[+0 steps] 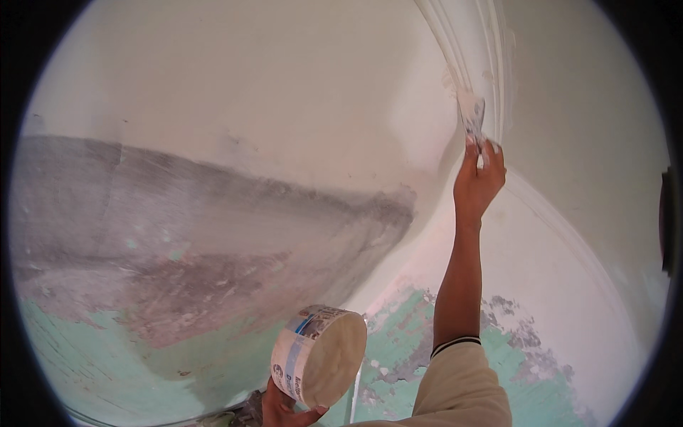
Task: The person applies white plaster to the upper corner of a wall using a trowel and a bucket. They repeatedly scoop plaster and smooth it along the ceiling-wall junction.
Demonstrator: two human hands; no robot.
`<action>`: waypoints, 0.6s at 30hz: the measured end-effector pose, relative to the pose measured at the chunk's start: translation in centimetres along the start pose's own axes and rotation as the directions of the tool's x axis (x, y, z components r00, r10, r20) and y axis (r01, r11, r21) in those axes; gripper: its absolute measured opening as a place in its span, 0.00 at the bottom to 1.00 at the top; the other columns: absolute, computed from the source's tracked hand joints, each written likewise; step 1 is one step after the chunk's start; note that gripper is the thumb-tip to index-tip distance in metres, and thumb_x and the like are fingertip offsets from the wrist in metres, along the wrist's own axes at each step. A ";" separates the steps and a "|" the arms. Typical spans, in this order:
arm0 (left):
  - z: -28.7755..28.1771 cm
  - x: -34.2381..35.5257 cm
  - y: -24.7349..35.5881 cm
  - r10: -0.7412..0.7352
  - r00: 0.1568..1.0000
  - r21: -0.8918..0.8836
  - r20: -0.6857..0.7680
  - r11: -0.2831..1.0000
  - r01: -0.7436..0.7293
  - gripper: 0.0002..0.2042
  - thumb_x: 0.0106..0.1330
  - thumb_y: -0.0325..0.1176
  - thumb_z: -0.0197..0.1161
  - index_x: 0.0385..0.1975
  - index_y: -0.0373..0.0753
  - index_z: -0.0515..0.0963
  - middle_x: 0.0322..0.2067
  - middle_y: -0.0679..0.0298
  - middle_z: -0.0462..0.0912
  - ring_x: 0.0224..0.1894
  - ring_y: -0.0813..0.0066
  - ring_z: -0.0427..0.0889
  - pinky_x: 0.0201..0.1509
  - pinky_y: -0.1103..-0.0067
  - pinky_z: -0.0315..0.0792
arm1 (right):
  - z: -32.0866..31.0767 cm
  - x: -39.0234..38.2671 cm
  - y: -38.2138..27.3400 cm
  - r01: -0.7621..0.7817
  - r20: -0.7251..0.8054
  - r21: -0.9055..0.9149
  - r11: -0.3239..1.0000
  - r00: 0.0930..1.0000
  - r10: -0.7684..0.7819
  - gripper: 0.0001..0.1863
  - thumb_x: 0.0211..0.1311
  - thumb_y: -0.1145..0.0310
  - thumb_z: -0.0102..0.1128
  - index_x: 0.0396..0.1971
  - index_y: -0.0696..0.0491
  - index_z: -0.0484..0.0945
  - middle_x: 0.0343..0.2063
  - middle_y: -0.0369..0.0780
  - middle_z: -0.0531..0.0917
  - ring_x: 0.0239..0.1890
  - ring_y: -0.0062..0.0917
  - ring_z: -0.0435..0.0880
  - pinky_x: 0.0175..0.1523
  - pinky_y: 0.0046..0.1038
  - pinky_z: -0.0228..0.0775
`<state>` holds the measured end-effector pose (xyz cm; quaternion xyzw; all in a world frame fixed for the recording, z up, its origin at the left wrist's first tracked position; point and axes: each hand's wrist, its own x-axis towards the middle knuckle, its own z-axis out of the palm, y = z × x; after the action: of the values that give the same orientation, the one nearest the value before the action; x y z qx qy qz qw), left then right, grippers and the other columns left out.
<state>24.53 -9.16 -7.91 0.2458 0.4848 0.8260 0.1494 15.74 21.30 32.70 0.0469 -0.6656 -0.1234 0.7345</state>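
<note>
My right hand is raised in the upper right, holding a putty knife whose white-smeared blade lies at a pale ridged moulding. My fingers are closed around its handle. Low in the middle, my left hand grips a round tub with a printed white and blue side. The tub is tilted, showing a creamy, pale filling inside.
A pale wall surface has a broad grey patch across it, with worn mint-green paint below. A smooth white curved band runs down the right side, beside more flaking green paint. A dark object shows at the right rim.
</note>
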 end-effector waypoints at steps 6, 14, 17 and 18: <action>0.3 -0.2 0.4 0.015 0.999 -0.013 -0.050 1.000 -0.016 0.50 0.54 0.38 0.82 0.72 0.28 0.57 0.64 0.47 0.74 0.65 0.58 0.75 0.68 0.65 0.70 | -1.7 -3.5 2.2 -0.276 -0.023 0.162 0.947 0.959 0.283 0.10 0.70 0.69 0.62 0.41 0.61 0.83 0.40 0.48 0.84 0.40 0.43 0.82 0.48 0.40 0.71; 0.1 -0.3 1.5 -0.012 0.996 0.119 -0.089 0.993 0.023 0.49 0.53 0.42 0.82 0.72 0.31 0.59 0.59 0.48 0.78 0.58 0.60 0.79 0.57 0.68 0.78 | 2.0 -0.4 -7.1 -0.115 -0.068 0.366 0.924 0.986 0.149 0.07 0.69 0.70 0.64 0.39 0.58 0.82 0.35 0.41 0.84 0.37 0.35 0.80 0.52 0.34 0.65; 0.1 -0.5 1.8 -0.207 0.975 0.086 -0.079 0.973 0.213 0.48 0.53 0.43 0.82 0.71 0.32 0.60 0.58 0.49 0.79 0.56 0.62 0.80 0.52 0.70 0.80 | 2.3 -0.1 -7.0 -0.104 -0.101 0.365 0.925 0.984 0.150 0.06 0.68 0.69 0.64 0.38 0.56 0.83 0.35 0.39 0.84 0.36 0.32 0.80 0.52 0.32 0.63; 0.2 -0.6 1.8 -0.212 0.974 0.037 -0.084 0.976 0.216 0.48 0.53 0.43 0.82 0.71 0.32 0.61 0.58 0.49 0.79 0.56 0.62 0.80 0.53 0.70 0.79 | 2.3 -0.2 -6.8 -0.114 -0.089 0.342 0.933 0.984 0.153 0.06 0.68 0.69 0.64 0.39 0.56 0.83 0.35 0.39 0.84 0.37 0.32 0.80 0.52 0.33 0.63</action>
<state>25.14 -10.17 -6.44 0.1622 0.5328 0.8030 0.2124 12.61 14.98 31.20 0.1327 -0.6353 0.0448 0.7594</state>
